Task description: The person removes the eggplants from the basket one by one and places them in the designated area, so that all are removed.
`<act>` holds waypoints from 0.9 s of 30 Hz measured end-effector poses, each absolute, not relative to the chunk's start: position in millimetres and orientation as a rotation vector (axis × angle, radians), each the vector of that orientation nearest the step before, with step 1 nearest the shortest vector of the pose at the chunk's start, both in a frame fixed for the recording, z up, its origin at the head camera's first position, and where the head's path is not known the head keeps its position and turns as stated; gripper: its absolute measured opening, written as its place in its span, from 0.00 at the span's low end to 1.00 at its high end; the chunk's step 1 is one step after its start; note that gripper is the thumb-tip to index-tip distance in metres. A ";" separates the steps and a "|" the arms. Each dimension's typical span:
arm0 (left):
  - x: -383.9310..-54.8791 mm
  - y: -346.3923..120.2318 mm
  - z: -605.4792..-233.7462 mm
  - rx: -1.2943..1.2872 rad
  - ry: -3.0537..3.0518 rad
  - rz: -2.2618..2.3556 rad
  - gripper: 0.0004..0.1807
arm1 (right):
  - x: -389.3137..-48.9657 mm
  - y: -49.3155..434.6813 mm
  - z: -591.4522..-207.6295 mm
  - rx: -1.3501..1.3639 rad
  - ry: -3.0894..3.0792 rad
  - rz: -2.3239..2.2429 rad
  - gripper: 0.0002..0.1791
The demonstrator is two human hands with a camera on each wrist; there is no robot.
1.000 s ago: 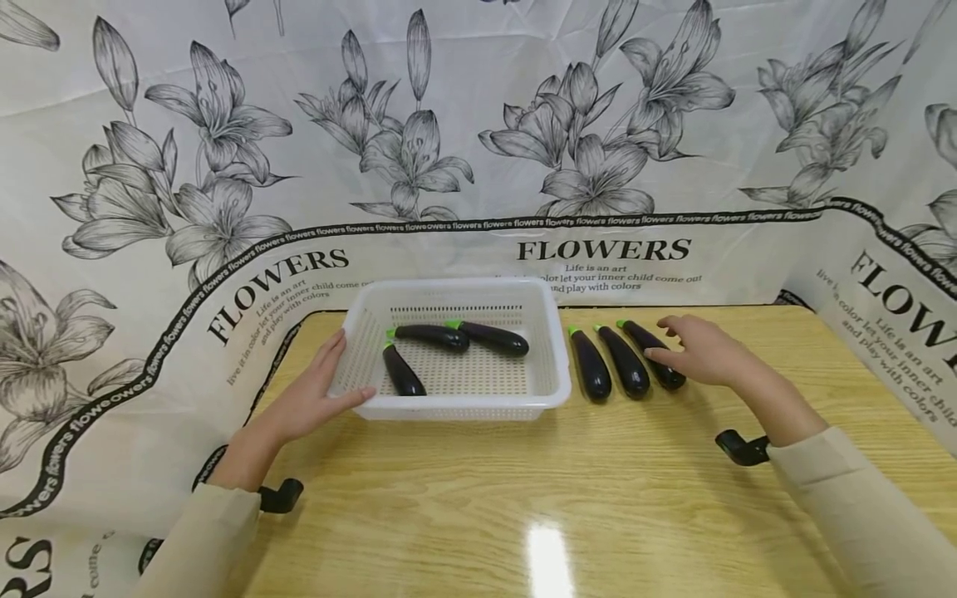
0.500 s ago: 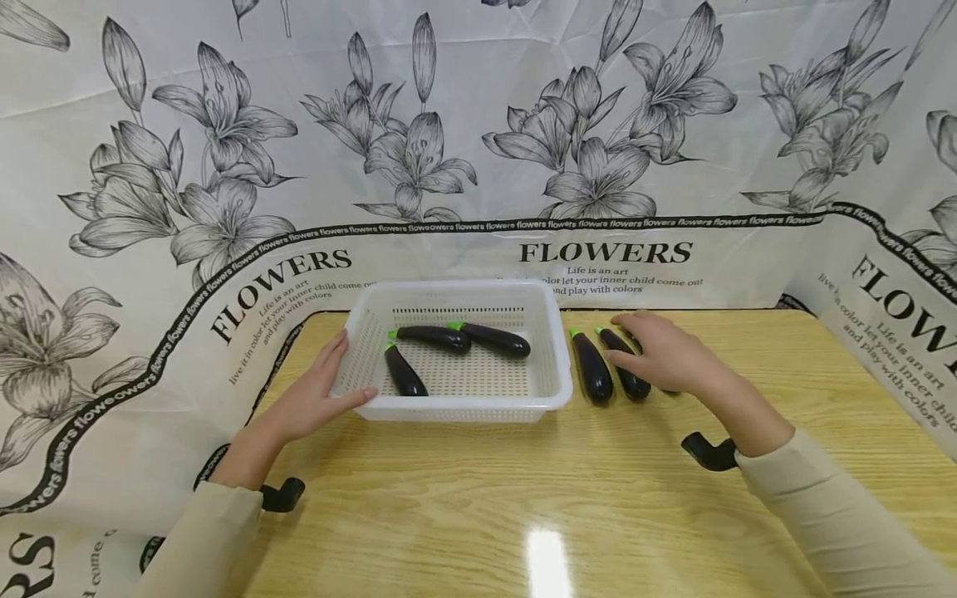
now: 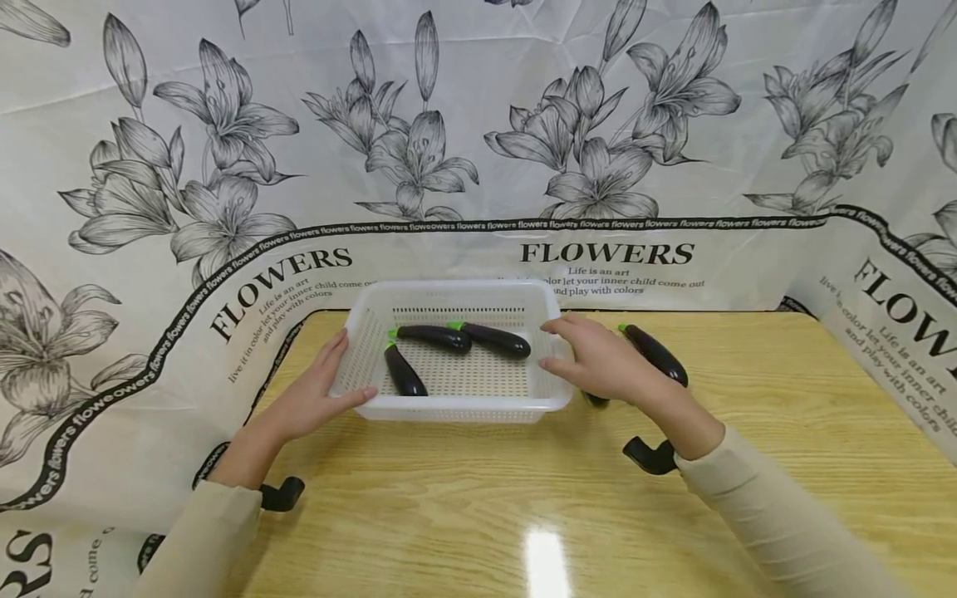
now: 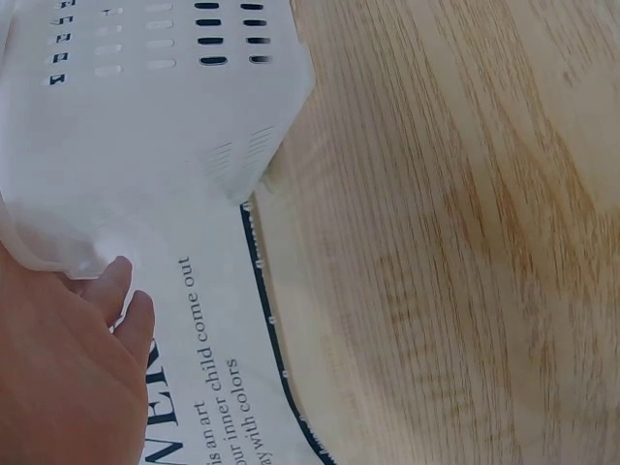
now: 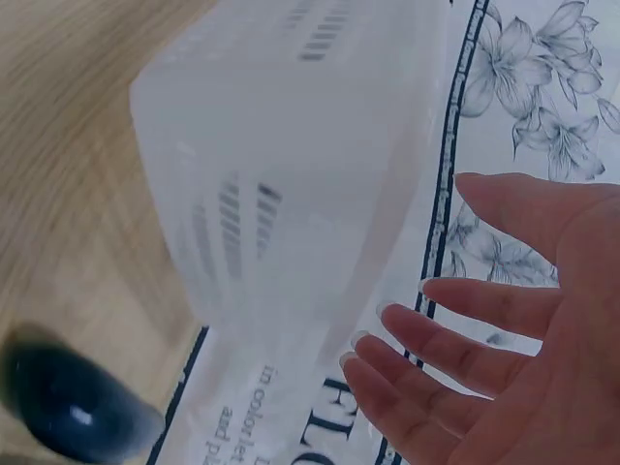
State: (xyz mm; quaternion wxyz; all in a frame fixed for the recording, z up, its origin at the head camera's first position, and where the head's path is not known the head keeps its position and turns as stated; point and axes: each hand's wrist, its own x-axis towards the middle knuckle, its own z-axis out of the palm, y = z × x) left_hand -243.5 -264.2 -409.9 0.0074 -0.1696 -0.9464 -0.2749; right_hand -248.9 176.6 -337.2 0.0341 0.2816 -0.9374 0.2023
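Note:
A white perforated plastic basket (image 3: 456,404) holds three dark purple eggplants with green stem ends: one at the front left (image 3: 405,372), a second eggplant (image 3: 435,337) and a third eggplant (image 3: 499,341) farther back. My left hand (image 3: 306,399) grips the basket's left rim, thumb over the front corner; in the left wrist view its fingers lie at the rim. My right hand (image 3: 601,357), fingers spread, is at the basket's right rim; in the right wrist view nothing is in it. One eggplant (image 3: 656,355) lies right of that hand; another eggplant (image 3: 596,399) is mostly hidden beneath it.
The wood-grain table (image 3: 463,498) carries everything. White cloth (image 3: 478,183) with flower drawings and lettering hangs behind and at both sides. Black wrist mounts (image 3: 650,455) stick out below the hands.
My right hand has moved left, from above the rightmost eggplant, across the row, to the basket's right rim. The left hand and the eggplants in the basket have stayed put.

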 end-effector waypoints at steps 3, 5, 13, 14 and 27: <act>-243.3 -264.3 -408.8 -0.530 -2.958 -0.857 0.59 | -250.2 164.9 -339.8 0.906 -2.881 0.649 0.32; -243.3 -264.0 -408.2 -0.529 -2.958 -0.856 0.60 | -251.0 157.4 -340.9 0.930 -2.886 0.659 0.31; -241.6 -264.2 -408.3 -0.527 -2.965 -0.869 0.60 | -254.1 118.7 -346.5 1.046 -2.935 0.671 0.32; -241.5 -264.2 -408.4 -0.527 -2.964 -0.871 0.60 | -254.8 112.8 -347.7 1.066 -2.933 0.671 0.32; -241.2 -263.2 -408.1 -0.517 -2.966 -0.847 0.59 | -276.8 47.1 -366.4 1.211 -2.946 0.783 0.27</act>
